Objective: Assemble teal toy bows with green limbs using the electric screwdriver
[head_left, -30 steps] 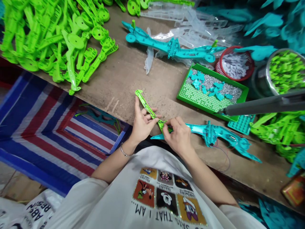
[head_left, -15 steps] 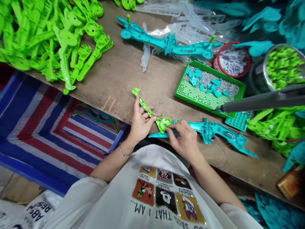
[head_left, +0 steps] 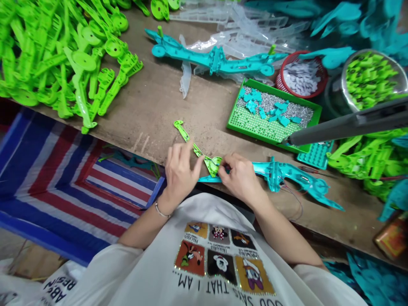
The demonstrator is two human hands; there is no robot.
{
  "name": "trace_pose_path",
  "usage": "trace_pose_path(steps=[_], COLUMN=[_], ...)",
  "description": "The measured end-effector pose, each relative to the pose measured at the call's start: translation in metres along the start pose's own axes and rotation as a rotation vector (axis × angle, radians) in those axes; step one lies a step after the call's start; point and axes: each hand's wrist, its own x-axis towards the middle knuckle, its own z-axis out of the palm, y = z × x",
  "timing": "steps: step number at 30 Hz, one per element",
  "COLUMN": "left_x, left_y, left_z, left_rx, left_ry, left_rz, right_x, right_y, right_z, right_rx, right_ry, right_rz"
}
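Observation:
A slim bright-green plastic part [head_left: 213, 165] with a round cup at its lower end lies slantwise between my hands, a thin wire running along its inside. My left hand [head_left: 181, 168] is palm down at its middle, fingertips over the narrow arm and thumb near its lower edge. Curled fingers of my right hand [head_left: 239, 173] pinch the rim of the cup; what else they hold there is hidden. Beneath the cup and my right hand runs a long turquoise plastic part [head_left: 291, 174], with thin wires hanging from its right half.
Green parts [head_left: 84, 61] are heaped at the left. Another turquoise part [head_left: 204, 57] lies behind, near clear plastic pieces. A green tray [head_left: 264, 131] holds screws and turquoise bits. Beyond stand a red basket [head_left: 279, 80] and a metal bowl [head_left: 346, 91]; a dark grey tool [head_left: 344, 125] reaches in from the right.
My left hand has turned from cradling the green part from the side to palm down over it. My right hand stays at the cup with fingers more curled. The view has shifted slightly.

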Motion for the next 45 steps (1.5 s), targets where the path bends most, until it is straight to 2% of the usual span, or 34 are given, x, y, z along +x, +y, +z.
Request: trace_pose_path(steps=[3,5,10,20,29,34,38,42,45], left_x=[-0.011,-0.018,-0.023,-0.021,-0.02,-0.016,-0.011,-0.009,-0.01], left_y=[0.012,0.013,0.006,0.012,0.018,0.03,0.037,0.038,0.038], left_z=[0.006,0.013,0.022,0.021,0.017,0.015,0.015,0.016,0.016], left_rx=[-0.071,-0.109,-0.046,0.164,0.355,0.423,0.505,0.562,0.576], left_ry=[-0.214,-0.313,-0.278,-0.236,-0.309,-0.382,-0.419,-0.436,-0.445], left_rz=[0.253,0.302,0.348,0.461,0.486,0.416,0.416,0.443,0.445], right_x=[0.001,0.0,-0.007,-0.016,-0.014,-0.02,-0.028,-0.03,-0.027], right_y=[0.001,0.004,0.011,0.01,0.011,0.014,0.024,0.037,0.043], right_z=[-0.003,-0.004,-0.007,-0.009,-0.005,-0.011,-0.017,-0.019,-0.018], right_rx=[-0.008,0.021,0.105,-0.106,-0.117,-0.159,-0.061,0.06,0.059], right_ry=[-0.02,-0.022,0.027,0.066,0.029,-0.026,-0.046,0.006,0.052], right_rz=[-0.01,-0.025,-0.039,0.092,0.133,0.017,-0.095,-0.13,-0.154])
